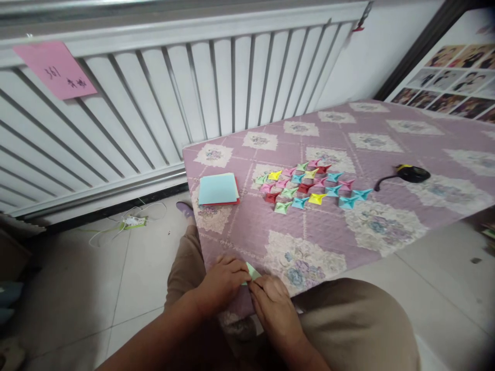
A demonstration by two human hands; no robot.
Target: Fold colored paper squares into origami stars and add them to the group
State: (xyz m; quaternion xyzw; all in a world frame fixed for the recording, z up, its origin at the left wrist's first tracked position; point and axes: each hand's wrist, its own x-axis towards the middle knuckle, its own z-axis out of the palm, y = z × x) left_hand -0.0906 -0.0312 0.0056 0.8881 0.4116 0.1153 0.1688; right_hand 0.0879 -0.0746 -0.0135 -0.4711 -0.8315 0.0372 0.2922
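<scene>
A folded piece of pale green paper (252, 271) lies at the table's near edge, mostly covered by my fingers. My left hand (229, 278) is closed over its left side, fingers bent and pressing it to the cloth. From the right, my right hand (271, 293) grips the other side, its fingers together and touching the paper close to the left fingertips. Farther off, several small folded paper pieces (299, 203) in red, pink, yellow, green and blue stand in slanting rows. To their left sits a stack of square coloured paper (217, 189), light blue on top.
A black object with a curved cord or handle (414, 173) lies at the right of the purple flowered tablecloth (247, 226). Behind the table is a white radiator (222, 82) with a pink note (56, 69). A power strip (134, 221) with cables rests on the floor.
</scene>
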